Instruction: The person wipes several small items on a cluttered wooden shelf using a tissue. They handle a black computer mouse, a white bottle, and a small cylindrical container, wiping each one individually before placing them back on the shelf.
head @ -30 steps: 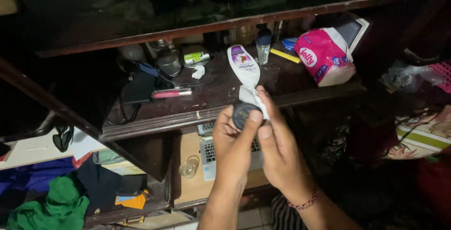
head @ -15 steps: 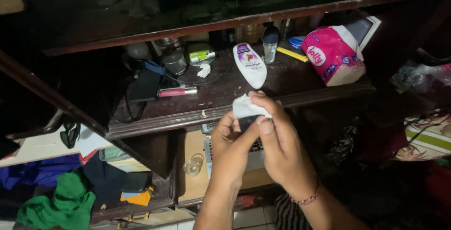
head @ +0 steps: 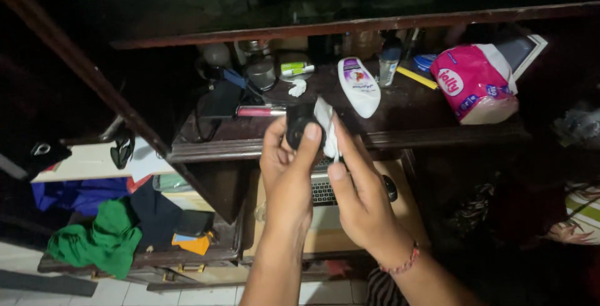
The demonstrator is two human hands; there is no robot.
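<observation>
My left hand (head: pixel 289 172) holds a small round black object (head: pixel 299 126), thumb against its right side, in front of a dark wooden shelf (head: pixel 400 132). My right hand (head: pixel 359 187) pinches a white tissue (head: pixel 327 123) and presses it against the black object's right edge. Both hands are raised at the middle of the view. A red bead bracelet (head: pixel 400 261) circles my right wrist.
On the shelf lie a white lotion tube (head: pixel 358 85), a pink tissue pack (head: pixel 474 83), a pink pen (head: pixel 260 111), a yellow pencil (head: pixel 417 77) and small jars. A laptop keyboard (head: pixel 324 190) sits below my hands. Green cloth (head: pixel 106 237) and blue clothes pile at lower left.
The black object has turned so its round face shows, now held higher in my left hand. The tissue moved from covering it to its right side.
</observation>
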